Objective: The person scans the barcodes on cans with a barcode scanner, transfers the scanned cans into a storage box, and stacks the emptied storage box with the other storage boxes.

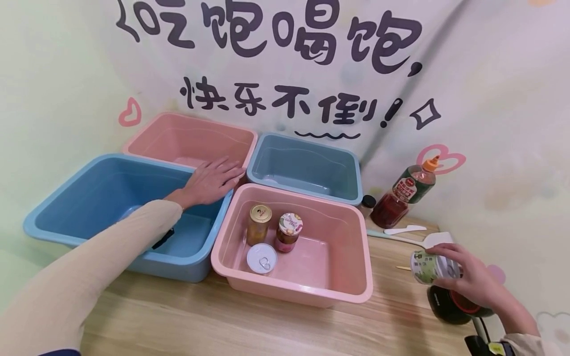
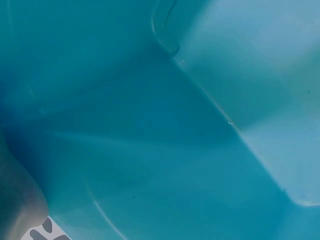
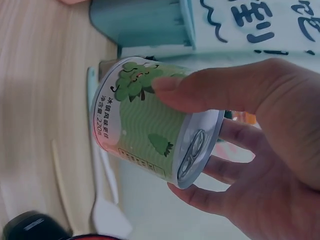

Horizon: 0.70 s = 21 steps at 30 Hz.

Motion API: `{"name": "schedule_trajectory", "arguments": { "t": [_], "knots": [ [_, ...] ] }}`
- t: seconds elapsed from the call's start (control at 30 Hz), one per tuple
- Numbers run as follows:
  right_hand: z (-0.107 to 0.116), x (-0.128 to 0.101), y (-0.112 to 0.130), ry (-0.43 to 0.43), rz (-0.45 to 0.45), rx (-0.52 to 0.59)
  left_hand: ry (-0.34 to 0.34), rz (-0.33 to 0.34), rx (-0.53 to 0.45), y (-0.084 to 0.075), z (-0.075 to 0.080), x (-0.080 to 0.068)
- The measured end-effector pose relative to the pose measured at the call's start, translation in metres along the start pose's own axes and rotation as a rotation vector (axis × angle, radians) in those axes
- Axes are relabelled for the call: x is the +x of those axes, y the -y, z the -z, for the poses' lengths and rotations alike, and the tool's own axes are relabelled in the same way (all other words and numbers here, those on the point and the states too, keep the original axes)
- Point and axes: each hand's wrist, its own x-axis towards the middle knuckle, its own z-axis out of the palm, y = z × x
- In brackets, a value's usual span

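Note:
My right hand [image 1: 463, 274] grips a green-labelled can [image 1: 431, 267] with a pull-tab lid, held above the table's right side. In the right wrist view the can [image 3: 150, 125] lies on its side between thumb and fingers [image 3: 215, 92]. My left hand [image 1: 211, 180] rests flat with straight fingers on the corner where the large blue bin [image 1: 53, 207] meets the near pink bin [image 1: 347, 237]. That pink bin holds a gold-lidded jar [image 1: 259, 223], a small jar with a patterned lid [image 1: 288, 231] and a silver can [image 1: 261, 258]. The left wrist view shows only the blue bin's inside [image 2: 150, 125].
A far pink bin [image 1: 147, 136] and a far blue bin [image 1: 347, 163] stand against the wall. A sauce bottle with an orange cap [image 1: 403, 193], white spatulas [image 1: 407, 230] and a black round object [image 1: 450, 304] sit at the right on the wooden table [image 1: 222, 321].

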Motion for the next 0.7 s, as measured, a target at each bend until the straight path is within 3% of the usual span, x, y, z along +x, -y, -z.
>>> {"name": "schedule_trajectory", "arguments": {
  "t": [0.37, 0.7],
  "knots": [
    [0.030, 0.062, 0.039, 0.083, 0.015, 0.007, -0.009, 0.005, -0.002, 0.001, -0.001, 0.000],
    [0.034, 0.135, 0.076, 0.153, 0.046, 0.021, 0.010, 0.010, 0.005, -0.002, 0.000, 0.000]
  ]
}}
